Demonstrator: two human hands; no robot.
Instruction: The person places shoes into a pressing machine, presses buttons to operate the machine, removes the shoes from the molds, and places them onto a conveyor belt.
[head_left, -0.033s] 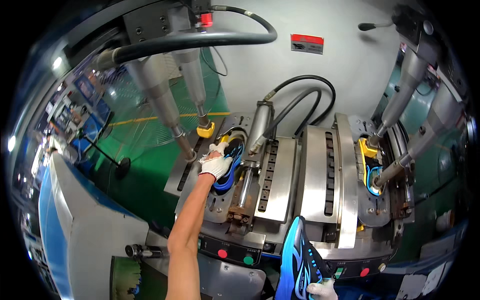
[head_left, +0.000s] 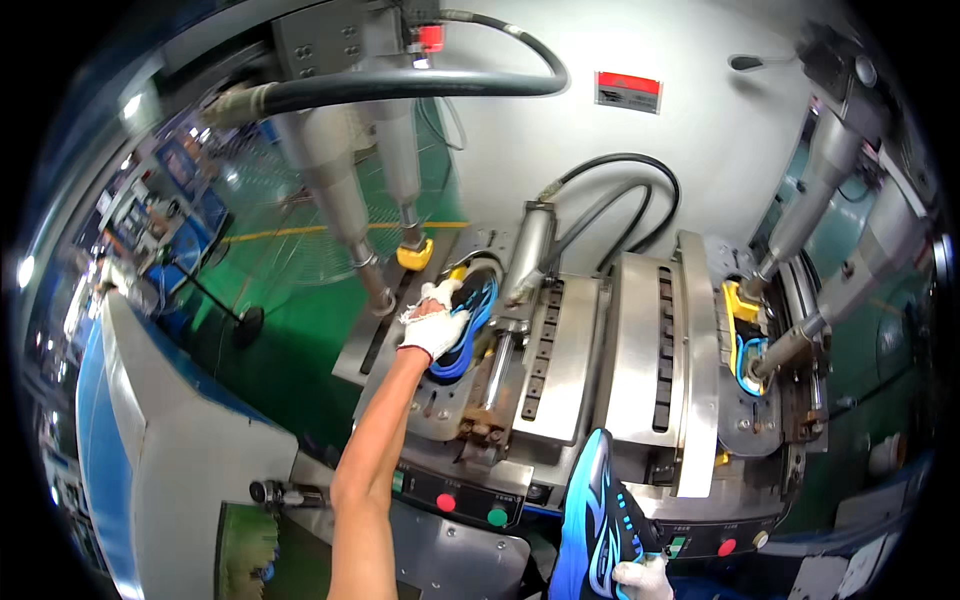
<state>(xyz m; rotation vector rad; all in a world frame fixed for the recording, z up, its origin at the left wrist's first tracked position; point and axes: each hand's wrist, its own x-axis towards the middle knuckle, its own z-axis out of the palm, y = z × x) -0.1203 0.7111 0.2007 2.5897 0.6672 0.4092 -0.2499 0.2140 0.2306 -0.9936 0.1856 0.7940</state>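
Observation:
My left hand, in a white knit glove with worn fingertips, is closed on a black and blue sports shoe. That shoe sits on the left station of a metal pressing machine, and the hand covers its left side. At the lower middle, my right hand, also gloved, holds a second shoe of black and bright blue by its lower end, toe up. Most of this hand is cut off by the lower edge.
Steel press rods with a yellow block stand above the left station. Another shoe is clamped under rods in the right station. Between the stations lie metal plates and a cylinder. Red buttons line the front panel.
The whole view has shifted slightly, with the machine appearing a little farther right. Both hands keep hold of their shoes.

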